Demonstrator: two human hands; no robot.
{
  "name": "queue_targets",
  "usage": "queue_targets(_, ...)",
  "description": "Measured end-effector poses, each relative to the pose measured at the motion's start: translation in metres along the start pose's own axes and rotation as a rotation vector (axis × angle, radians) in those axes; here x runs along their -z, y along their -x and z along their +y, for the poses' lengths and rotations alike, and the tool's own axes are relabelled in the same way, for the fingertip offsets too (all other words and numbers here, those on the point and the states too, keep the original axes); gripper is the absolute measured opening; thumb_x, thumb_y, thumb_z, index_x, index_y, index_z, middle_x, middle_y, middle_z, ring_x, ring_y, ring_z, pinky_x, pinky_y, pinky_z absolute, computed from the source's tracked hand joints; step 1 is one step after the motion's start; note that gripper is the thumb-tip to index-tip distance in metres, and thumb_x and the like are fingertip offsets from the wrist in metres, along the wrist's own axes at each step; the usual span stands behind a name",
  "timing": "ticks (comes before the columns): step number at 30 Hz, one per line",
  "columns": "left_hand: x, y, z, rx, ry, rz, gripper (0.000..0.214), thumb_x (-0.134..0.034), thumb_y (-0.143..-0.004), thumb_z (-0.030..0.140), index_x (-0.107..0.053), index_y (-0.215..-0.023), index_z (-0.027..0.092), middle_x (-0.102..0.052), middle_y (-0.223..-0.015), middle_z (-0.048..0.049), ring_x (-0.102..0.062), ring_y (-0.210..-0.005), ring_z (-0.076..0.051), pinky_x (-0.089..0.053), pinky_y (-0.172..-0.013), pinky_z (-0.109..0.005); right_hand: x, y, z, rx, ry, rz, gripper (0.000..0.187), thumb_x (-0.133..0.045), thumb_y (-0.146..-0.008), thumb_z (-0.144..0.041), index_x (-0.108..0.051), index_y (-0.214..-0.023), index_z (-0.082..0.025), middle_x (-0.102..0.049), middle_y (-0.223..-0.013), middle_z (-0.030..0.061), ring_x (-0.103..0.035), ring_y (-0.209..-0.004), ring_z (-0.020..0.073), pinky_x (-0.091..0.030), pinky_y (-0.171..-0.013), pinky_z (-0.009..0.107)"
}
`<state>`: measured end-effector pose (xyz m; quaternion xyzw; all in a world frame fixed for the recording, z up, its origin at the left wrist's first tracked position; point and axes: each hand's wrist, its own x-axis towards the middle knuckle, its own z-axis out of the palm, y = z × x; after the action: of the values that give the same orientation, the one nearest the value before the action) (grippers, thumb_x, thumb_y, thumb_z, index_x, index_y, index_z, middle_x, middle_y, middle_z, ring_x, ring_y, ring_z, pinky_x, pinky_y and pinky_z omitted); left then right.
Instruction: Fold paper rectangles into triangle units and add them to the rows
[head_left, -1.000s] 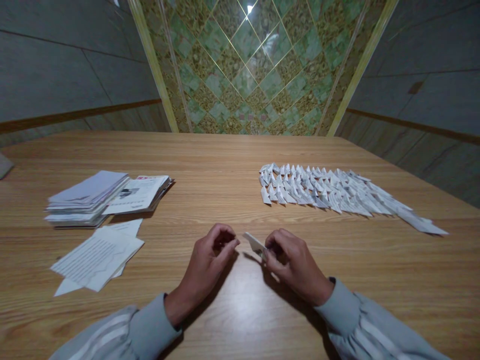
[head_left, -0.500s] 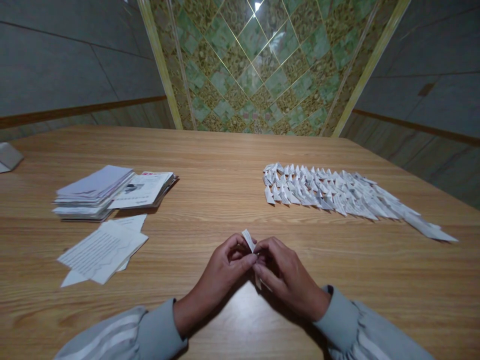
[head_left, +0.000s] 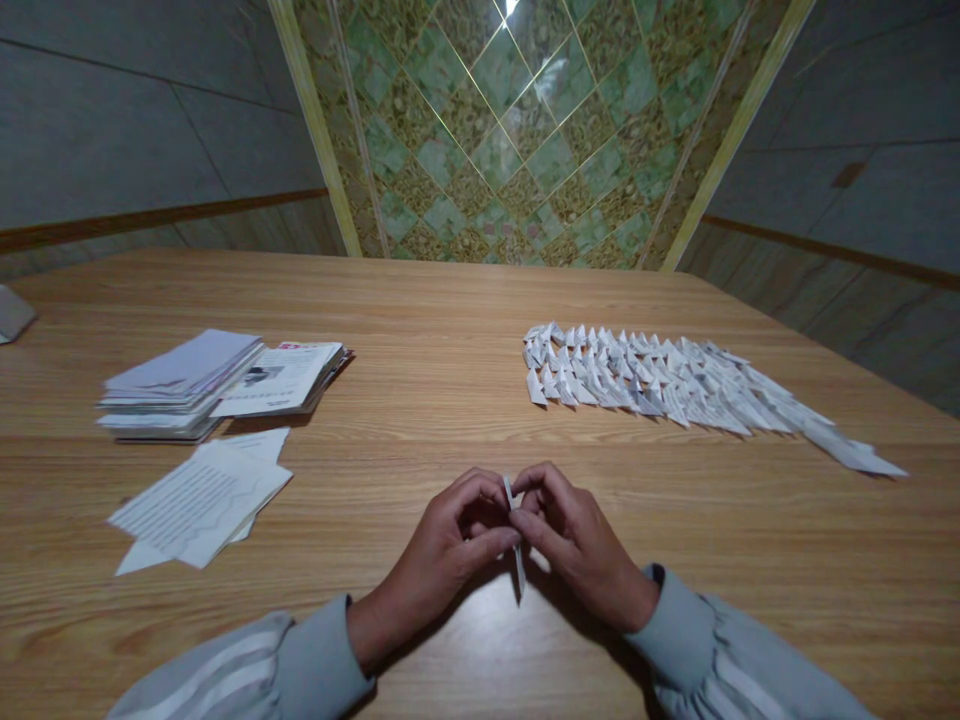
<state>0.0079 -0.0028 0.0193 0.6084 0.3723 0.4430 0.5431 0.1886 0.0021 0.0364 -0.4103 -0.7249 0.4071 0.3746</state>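
Observation:
A small folded piece of paper (head_left: 519,578) is held upright and nearly edge-on between my two hands, over the near middle of the table. My left hand (head_left: 450,540) pinches it from the left with thumb and fingers. From the right, my right hand (head_left: 581,540) grips the same piece, its thumb close to the left thumb. Fingers cover the middle of the paper; its narrow top and lower end show. Beyond the right hand stand rows of small folded paper boats (head_left: 637,380), packed close together.
On the left of the wooden table (head_left: 420,330) is a stack of papers (head_left: 180,370), with printed sheets (head_left: 289,375) leaning beside it. Loose paper pieces (head_left: 202,500) lie nearer. A pale box-like object (head_left: 13,312) sits at the far left edge. A tiled wall (head_left: 495,150) rises behind.
The folded paper has turned from a slant to nearly edge-on, and more of its lower end shows below the thumbs. Both hands stay in about the same place.

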Motion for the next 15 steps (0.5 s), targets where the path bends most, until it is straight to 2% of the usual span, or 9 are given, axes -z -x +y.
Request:
queue_targets(7, -0.0012, -0.0021, 0.0030, 0.031, -0.018, 0.041, 0.011, -0.070, -0.083, 0.022, -0.063, -0.090, 0.018, -0.063, -0.092, -0.0033, -0.060, -0.081, -0.016, -0.047, -0.068, -0.025, 0.0027, -0.0008, 0.0025, 0.055, 0.104, 0.049, 0.010, -0.057, -0.093, -0.026, -0.056, -0.100, -0.020, -0.056, -0.070, -0.0033, -0.054, -0.064, 0.0137, -0.040, -0.060, 0.025)
queue_targets(9, -0.0018, -0.0024, 0.0038, 0.048, -0.026, 0.074, 0.013, -0.069, -0.082, 0.022, -0.061, -0.091, 0.018, -0.063, -0.096, -0.0039, -0.061, -0.082, -0.016, -0.048, -0.067, -0.024, 0.0028, -0.0001, 0.0036, 0.109, 0.217, 0.088, 0.011, -0.057, -0.091, -0.022, -0.056, -0.101, -0.020, -0.059, -0.075, -0.0006, -0.056, -0.070, 0.0162, -0.041, -0.064, 0.027)
queue_targets(12, -0.0035, -0.0022, 0.0053, 0.054, -0.072, 0.141, 0.020, -0.066, -0.080, 0.020, -0.058, -0.098, 0.020, -0.062, -0.109, -0.0068, -0.064, -0.088, -0.018, -0.050, -0.064, -0.024, -0.0001, 0.0020, 0.0045, 0.198, 0.440, 0.167, 0.022, -0.056, -0.084, -0.014, -0.055, -0.106, -0.020, -0.062, -0.084, 0.0039, -0.057, -0.078, 0.0208, -0.040, -0.071, 0.032)
queue_targets(15, -0.0058, -0.0012, 0.0071, 0.031, -0.136, 0.162, 0.030, -0.061, -0.078, 0.016, -0.056, -0.107, 0.021, -0.061, -0.119, -0.0097, -0.065, -0.094, -0.019, -0.051, -0.064, -0.025, -0.0063, 0.0039, 0.0047, 0.202, 0.540, 0.179, 0.030, -0.053, -0.080, -0.009, -0.055, -0.107, -0.019, -0.063, -0.088, 0.0059, -0.056, -0.080, 0.0226, -0.040, -0.072, 0.035)
